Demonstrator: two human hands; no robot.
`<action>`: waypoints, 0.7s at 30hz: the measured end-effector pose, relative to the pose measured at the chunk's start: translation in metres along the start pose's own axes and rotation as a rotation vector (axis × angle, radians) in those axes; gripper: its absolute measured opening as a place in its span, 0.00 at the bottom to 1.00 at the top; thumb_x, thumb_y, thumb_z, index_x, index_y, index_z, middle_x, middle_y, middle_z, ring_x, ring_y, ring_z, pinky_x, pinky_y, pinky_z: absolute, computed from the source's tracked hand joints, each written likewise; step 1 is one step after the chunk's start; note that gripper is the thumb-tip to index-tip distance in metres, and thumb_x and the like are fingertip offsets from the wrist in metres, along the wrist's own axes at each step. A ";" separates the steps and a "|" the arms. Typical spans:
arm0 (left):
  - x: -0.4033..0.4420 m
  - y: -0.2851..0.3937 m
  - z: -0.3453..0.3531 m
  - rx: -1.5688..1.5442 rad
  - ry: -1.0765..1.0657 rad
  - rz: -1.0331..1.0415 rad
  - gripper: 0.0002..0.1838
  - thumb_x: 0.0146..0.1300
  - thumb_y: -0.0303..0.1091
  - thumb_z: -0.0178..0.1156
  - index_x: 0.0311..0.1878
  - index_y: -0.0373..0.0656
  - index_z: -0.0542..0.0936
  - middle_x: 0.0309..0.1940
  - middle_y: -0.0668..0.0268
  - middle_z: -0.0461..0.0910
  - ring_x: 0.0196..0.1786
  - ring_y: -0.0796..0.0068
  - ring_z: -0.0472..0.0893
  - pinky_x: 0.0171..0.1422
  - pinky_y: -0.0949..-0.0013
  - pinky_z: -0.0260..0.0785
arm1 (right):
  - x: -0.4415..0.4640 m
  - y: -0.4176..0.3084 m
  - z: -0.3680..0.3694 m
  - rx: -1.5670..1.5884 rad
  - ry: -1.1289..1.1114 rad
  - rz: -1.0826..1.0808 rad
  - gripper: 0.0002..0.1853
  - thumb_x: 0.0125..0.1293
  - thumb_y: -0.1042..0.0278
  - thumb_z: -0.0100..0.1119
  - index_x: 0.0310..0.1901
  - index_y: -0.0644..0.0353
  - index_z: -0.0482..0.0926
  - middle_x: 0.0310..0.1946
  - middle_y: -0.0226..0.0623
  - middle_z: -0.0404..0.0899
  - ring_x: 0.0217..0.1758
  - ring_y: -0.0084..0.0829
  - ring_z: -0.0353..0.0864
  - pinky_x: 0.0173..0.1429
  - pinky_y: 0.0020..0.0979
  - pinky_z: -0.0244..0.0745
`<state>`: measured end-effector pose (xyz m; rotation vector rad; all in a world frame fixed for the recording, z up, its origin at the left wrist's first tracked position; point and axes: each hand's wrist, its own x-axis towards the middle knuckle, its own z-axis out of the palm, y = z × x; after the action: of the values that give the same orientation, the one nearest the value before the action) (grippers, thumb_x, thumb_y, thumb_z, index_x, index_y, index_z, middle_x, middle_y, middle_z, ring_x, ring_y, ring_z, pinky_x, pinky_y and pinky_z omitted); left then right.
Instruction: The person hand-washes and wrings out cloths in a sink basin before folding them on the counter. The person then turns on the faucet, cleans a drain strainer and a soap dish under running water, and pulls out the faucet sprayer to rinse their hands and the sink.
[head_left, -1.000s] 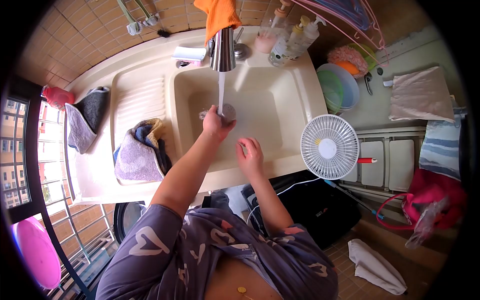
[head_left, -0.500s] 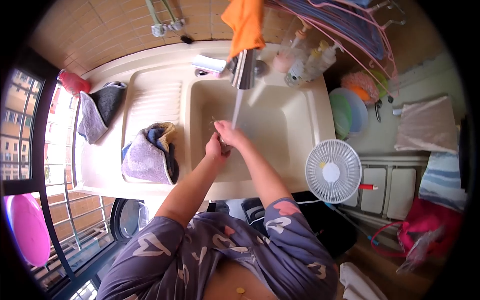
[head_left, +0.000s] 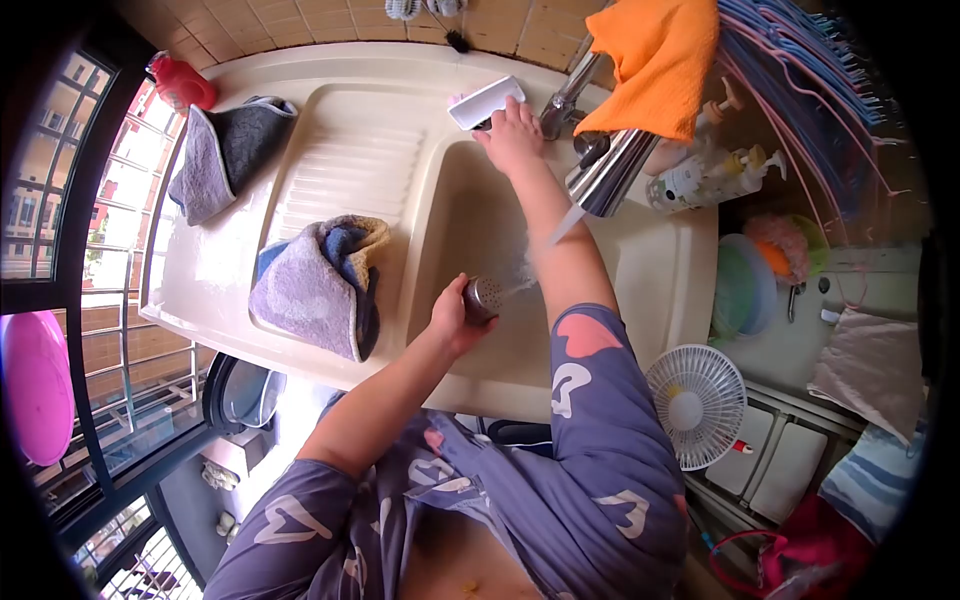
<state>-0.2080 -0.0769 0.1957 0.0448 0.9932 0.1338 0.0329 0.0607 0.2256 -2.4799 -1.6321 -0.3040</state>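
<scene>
My left hand is closed around a small metal strainer cup with a perforated end, low over the sink basin. At the sink's back rim, my right hand reaches to a shallow white tray. Its fingers look stretched over the tray's near edge, and their tips are partly hidden. Water runs from the chrome faucet across my right forearm and splashes near the cup.
An orange cloth drapes over the faucet. Folded towels lie on the ribbed drainboard, with a grey cloth farther left. Pump bottles stand at the right, above a white fan.
My hands have parted. The right one has moved up from the basin to the white tray, while the left keeps the strainer cup. The camera view has shifted and tilted.
</scene>
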 end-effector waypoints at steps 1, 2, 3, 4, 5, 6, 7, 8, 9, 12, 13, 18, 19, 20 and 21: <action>0.002 -0.002 0.001 0.003 0.012 0.006 0.22 0.74 0.55 0.40 0.55 0.51 0.73 0.52 0.65 0.78 0.55 0.64 0.76 0.53 0.55 0.70 | -0.002 -0.001 0.001 0.004 -0.002 0.005 0.26 0.61 0.49 0.64 0.56 0.55 0.76 0.65 0.43 0.66 0.67 0.43 0.64 0.66 0.42 0.65; 0.005 -0.003 0.005 0.008 0.019 0.017 0.21 0.75 0.55 0.40 0.55 0.51 0.73 0.53 0.65 0.77 0.55 0.64 0.76 0.54 0.55 0.70 | -0.001 0.000 0.001 0.044 -0.065 -0.014 0.25 0.61 0.50 0.64 0.56 0.54 0.77 0.65 0.42 0.65 0.68 0.43 0.63 0.66 0.42 0.64; 0.010 -0.005 0.007 0.016 0.014 0.021 0.21 0.75 0.55 0.40 0.55 0.51 0.73 0.53 0.65 0.77 0.55 0.64 0.76 0.54 0.55 0.70 | 0.002 0.002 -0.006 0.082 -0.124 -0.033 0.25 0.61 0.50 0.64 0.56 0.54 0.77 0.65 0.42 0.65 0.69 0.43 0.62 0.66 0.41 0.64; 0.013 -0.012 0.010 0.026 0.029 0.015 0.21 0.75 0.54 0.40 0.56 0.51 0.73 0.53 0.65 0.77 0.56 0.64 0.75 0.55 0.54 0.70 | 0.003 0.003 -0.013 0.084 -0.148 -0.019 0.26 0.61 0.49 0.64 0.58 0.53 0.75 0.67 0.41 0.64 0.71 0.42 0.60 0.68 0.42 0.63; 0.018 -0.018 0.014 0.033 0.044 0.009 0.21 0.75 0.54 0.40 0.56 0.52 0.72 0.54 0.64 0.77 0.57 0.64 0.75 0.56 0.53 0.70 | 0.002 0.005 -0.020 0.081 -0.142 -0.018 0.26 0.61 0.49 0.64 0.58 0.53 0.75 0.67 0.41 0.64 0.71 0.42 0.60 0.68 0.42 0.63; 0.021 -0.022 0.025 0.040 0.050 -0.004 0.20 0.75 0.53 0.40 0.58 0.52 0.71 0.54 0.64 0.76 0.57 0.64 0.75 0.55 0.52 0.71 | 0.001 0.010 -0.023 0.051 0.004 -0.091 0.28 0.62 0.51 0.63 0.61 0.52 0.72 0.68 0.40 0.64 0.72 0.41 0.60 0.69 0.43 0.62; 0.029 -0.025 0.035 0.025 0.033 -0.006 0.19 0.75 0.52 0.40 0.58 0.52 0.71 0.53 0.64 0.76 0.55 0.64 0.75 0.54 0.51 0.71 | 0.003 0.015 -0.022 0.019 0.148 -0.166 0.30 0.63 0.53 0.63 0.65 0.51 0.70 0.69 0.40 0.63 0.73 0.41 0.59 0.71 0.45 0.60; 0.037 -0.029 0.047 0.029 0.040 0.019 0.19 0.75 0.52 0.41 0.57 0.52 0.71 0.51 0.64 0.76 0.54 0.64 0.75 0.52 0.51 0.71 | 0.007 0.017 -0.021 0.015 0.152 -0.167 0.30 0.63 0.53 0.63 0.65 0.51 0.70 0.69 0.40 0.63 0.73 0.41 0.59 0.71 0.45 0.60; 0.041 -0.030 0.058 0.034 0.047 0.041 0.19 0.75 0.51 0.41 0.56 0.52 0.72 0.50 0.64 0.76 0.54 0.64 0.75 0.51 0.50 0.72 | 0.013 0.020 -0.018 -0.029 0.203 -0.225 0.31 0.63 0.56 0.62 0.68 0.50 0.66 0.71 0.39 0.62 0.75 0.41 0.58 0.73 0.45 0.58; 0.048 -0.026 0.076 0.118 0.086 0.062 0.18 0.75 0.51 0.42 0.54 0.52 0.72 0.49 0.65 0.76 0.52 0.65 0.75 0.49 0.51 0.71 | 0.031 0.026 -0.015 -0.143 0.200 -0.332 0.34 0.65 0.60 0.60 0.72 0.47 0.61 0.74 0.38 0.58 0.77 0.43 0.53 0.76 0.47 0.52; 0.047 -0.026 0.078 0.114 0.084 0.062 0.18 0.75 0.51 0.42 0.54 0.52 0.72 0.49 0.65 0.76 0.52 0.65 0.75 0.49 0.51 0.71 | 0.034 0.024 -0.014 -0.199 0.148 -0.382 0.36 0.65 0.61 0.59 0.74 0.45 0.59 0.75 0.37 0.56 0.78 0.44 0.51 0.77 0.48 0.50; 0.031 -0.022 0.070 0.023 0.192 0.053 0.17 0.73 0.53 0.45 0.50 0.52 0.74 0.45 0.65 0.78 0.47 0.65 0.77 0.47 0.54 0.71 | 0.036 0.006 -0.039 -0.080 -0.120 -0.258 0.24 0.65 0.60 0.60 0.63 0.50 0.70 0.60 0.36 0.71 0.67 0.40 0.66 0.75 0.47 0.53; 0.034 -0.022 0.064 0.014 0.200 0.053 0.17 0.73 0.53 0.45 0.50 0.52 0.74 0.45 0.65 0.78 0.47 0.65 0.77 0.47 0.54 0.71 | 0.037 0.005 -0.033 -0.073 -0.125 -0.267 0.24 0.65 0.60 0.60 0.63 0.50 0.70 0.60 0.36 0.71 0.67 0.40 0.66 0.75 0.47 0.53; 0.036 -0.021 0.057 0.032 0.171 0.039 0.17 0.73 0.53 0.45 0.49 0.52 0.74 0.44 0.65 0.78 0.46 0.65 0.77 0.46 0.55 0.71 | 0.039 0.004 -0.031 -0.071 -0.116 -0.305 0.22 0.64 0.59 0.61 0.58 0.50 0.74 0.55 0.36 0.74 0.62 0.40 0.69 0.70 0.46 0.59; 0.036 -0.020 0.051 0.054 0.141 0.021 0.18 0.73 0.54 0.45 0.48 0.52 0.74 0.42 0.66 0.79 0.45 0.65 0.77 0.45 0.57 0.71 | 0.037 0.004 -0.028 -0.070 -0.107 -0.337 0.19 0.62 0.57 0.63 0.54 0.51 0.78 0.50 0.36 0.77 0.58 0.39 0.73 0.64 0.45 0.64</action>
<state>-0.1441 -0.0903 0.1915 0.0967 1.1374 0.1309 0.0489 0.0855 0.2625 -2.2950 -2.1205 -0.2756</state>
